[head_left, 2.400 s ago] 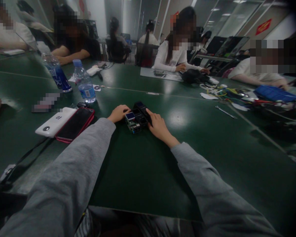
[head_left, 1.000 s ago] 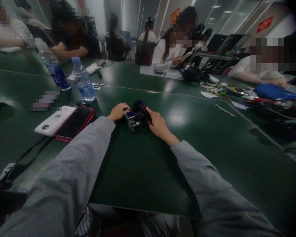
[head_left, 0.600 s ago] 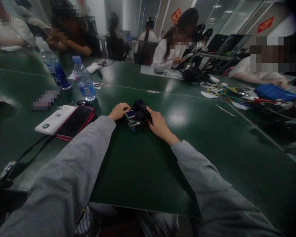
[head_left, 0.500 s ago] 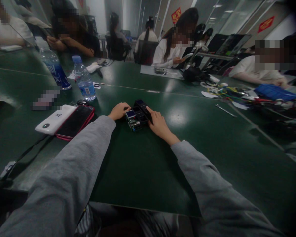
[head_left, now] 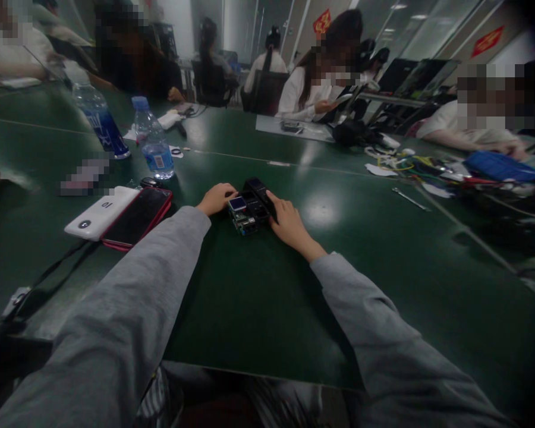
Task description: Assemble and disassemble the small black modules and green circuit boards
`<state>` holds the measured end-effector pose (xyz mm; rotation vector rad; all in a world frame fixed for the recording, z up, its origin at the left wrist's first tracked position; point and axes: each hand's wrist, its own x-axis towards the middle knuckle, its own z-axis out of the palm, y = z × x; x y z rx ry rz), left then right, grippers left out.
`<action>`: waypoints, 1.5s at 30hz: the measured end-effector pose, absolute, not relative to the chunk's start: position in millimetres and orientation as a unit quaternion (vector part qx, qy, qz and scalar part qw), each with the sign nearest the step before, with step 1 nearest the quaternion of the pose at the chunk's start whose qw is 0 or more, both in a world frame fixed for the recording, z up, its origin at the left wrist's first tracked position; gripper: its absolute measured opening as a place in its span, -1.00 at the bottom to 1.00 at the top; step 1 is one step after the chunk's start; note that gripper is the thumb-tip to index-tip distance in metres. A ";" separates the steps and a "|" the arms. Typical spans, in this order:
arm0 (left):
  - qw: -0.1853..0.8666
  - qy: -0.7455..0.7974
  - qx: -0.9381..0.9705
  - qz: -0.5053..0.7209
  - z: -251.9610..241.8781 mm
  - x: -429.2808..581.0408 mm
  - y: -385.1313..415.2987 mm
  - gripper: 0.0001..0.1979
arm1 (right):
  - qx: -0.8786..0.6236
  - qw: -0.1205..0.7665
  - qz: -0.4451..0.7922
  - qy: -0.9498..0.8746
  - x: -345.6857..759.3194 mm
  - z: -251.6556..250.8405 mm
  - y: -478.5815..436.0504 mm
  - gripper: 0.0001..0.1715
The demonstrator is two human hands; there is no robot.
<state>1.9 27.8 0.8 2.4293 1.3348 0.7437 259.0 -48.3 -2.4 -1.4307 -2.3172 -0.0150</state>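
Observation:
A small black electronic device (head_left: 251, 206) with a little blue screen and an exposed green circuit board lies on the dark green table (head_left: 258, 297). My left hand (head_left: 216, 198) rests curled against its left side, fingers touching the end with the screen. My right hand (head_left: 289, 224) lies along its right side, fingers pressed against the black casing. Both arms are in grey sleeves, and the two hands hold the device between them on the table top.
To the left lie a white power bank (head_left: 100, 212), a red-cased phone (head_left: 138, 217) and a black strap (head_left: 53, 273). Two water bottles (head_left: 154, 147) stand behind. A metal tool (head_left: 409, 199) and a tangle of wires (head_left: 432, 169) lie right. Other people sit round the far side.
My hands and the device have stayed put. The view has shifted slightly, and people at the far side moved their arms; one lifted a phone.

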 end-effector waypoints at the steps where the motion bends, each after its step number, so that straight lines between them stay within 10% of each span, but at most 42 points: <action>1: 0.135 0.461 0.839 0.257 0.9 1.9 27.7 -0.70 | -0.514 0.207 -0.007 -0.832 259.0 -2.4 -48.3 -0.22; 45: 0.148 0.471 0.830 0.259 -2.2 1.2 30.4 -0.69 | -0.517 0.208 0.006 -0.831 258.6 -2.2 -48.6 -0.22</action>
